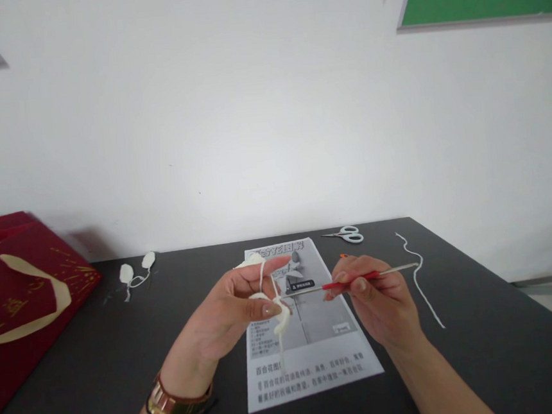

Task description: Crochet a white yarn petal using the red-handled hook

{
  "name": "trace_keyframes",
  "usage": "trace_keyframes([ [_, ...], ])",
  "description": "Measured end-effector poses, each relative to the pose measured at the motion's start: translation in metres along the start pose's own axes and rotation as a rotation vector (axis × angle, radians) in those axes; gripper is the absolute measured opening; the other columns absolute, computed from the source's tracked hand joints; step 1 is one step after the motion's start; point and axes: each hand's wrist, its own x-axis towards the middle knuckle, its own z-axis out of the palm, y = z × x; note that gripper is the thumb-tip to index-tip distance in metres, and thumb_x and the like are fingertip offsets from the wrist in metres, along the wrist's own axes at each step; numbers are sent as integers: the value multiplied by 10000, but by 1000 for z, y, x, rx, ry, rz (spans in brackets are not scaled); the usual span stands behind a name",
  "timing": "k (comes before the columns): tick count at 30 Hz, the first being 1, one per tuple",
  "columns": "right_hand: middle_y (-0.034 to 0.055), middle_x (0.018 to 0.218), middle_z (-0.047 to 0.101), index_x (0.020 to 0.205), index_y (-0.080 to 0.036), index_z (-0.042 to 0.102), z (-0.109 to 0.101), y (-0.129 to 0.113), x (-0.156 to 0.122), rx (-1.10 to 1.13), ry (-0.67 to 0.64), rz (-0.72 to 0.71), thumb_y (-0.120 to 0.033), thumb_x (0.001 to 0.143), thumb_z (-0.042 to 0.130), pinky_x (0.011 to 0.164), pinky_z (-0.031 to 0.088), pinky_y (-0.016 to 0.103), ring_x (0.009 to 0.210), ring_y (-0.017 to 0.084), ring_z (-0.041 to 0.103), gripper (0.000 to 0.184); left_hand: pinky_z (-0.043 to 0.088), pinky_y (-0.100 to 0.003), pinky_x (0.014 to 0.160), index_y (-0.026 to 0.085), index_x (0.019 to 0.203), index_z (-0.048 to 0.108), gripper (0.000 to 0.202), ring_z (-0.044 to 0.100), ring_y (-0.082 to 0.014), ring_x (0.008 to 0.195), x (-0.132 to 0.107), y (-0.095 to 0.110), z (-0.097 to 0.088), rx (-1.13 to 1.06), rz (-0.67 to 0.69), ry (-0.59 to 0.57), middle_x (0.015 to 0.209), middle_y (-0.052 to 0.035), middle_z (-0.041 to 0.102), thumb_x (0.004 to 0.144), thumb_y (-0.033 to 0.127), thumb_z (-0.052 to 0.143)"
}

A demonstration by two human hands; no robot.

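Between thumb and fingers, my left hand (236,307) pinches a small white crochet piece (282,317). White yarn (263,276) runs over its raised index finger, and a loose tail hangs below the piece. My right hand (380,298) grips a crochet hook (350,283) by its red handle. The hook's metal shaft points left, and its tip is at the crochet piece, where stitches and fingers hide it. Under both hands lies a printed sheet (318,358) with a flower picture and Chinese text.
Small scissors (348,234) with pale handles lie behind the sheet. On the right is a loose length of white yarn (427,297). Two white crocheted petals (126,273) joined by yarn rest at the left, near a dark red gift bag (30,273). A white wall (203,142) stands behind the black table (184,266).
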Motion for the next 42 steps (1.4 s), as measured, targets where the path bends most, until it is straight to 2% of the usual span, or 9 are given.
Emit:
trace_keyframes([
  [3,28,659,671,775,-170,713,0,-2,-1,38,31,47,-262,800,662,580,505,237,635,136,632,108,417,-239,666,193,1095,679,513,578,-105,632,-1,-1,-1,19,-2,1,688,20,621,602,98,780],
  [7,8,617,669,738,-155,702,3,2,0,219,145,260,-279,766,698,503,530,196,503,94,606,127,429,-244,675,238,1036,710,423,584,-106,643,-1,-3,0,198,43,48,699,24,647,633,128,774],
  [13,-10,562,645,783,-124,698,9,19,3,447,352,540,-247,727,737,460,541,141,451,51,554,141,379,-321,927,228,972,734,252,569,-215,1029,8,-14,8,548,292,244,962,-41,695,726,179,705],
  [16,10,617,675,816,-112,700,14,24,2,451,407,540,-228,720,744,520,571,160,500,60,583,157,389,-337,921,259,1152,649,423,588,-192,948,16,-25,13,511,310,312,865,-18,688,738,187,690],
  [23,14,631,675,815,-121,690,14,26,2,387,416,496,-245,753,710,511,580,197,518,81,584,140,446,-289,720,221,1209,601,500,566,-134,711,24,-32,20,269,199,340,774,-1,635,720,231,708],
  [30,-10,560,624,747,-126,680,11,27,4,364,382,522,-285,744,713,463,541,180,471,77,548,163,440,-284,756,187,980,729,247,569,-183,871,20,-18,13,564,335,271,943,-54,619,740,231,685],
  [35,-8,566,630,744,-123,685,10,28,3,368,377,539,-280,734,721,464,535,176,464,73,543,161,432,-333,851,215,1104,682,344,593,-226,947,16,-17,7,716,331,280,958,-60,681,764,260,660],
  [39,-11,562,631,746,-119,690,10,29,3,401,386,570,-264,716,735,476,547,179,457,70,544,154,410,-340,892,201,893,745,191,584,-267,1018,14,-16,8,725,331,283,1102,-84,689,718,259,696],
  [42,-5,576,646,750,-115,694,10,30,3,423,389,586,-245,716,733,497,558,178,461,67,553,139,428,-318,821,201,904,745,211,606,-253,940,14,-16,11,645,312,294,985,-77,712,699,237,710],
])
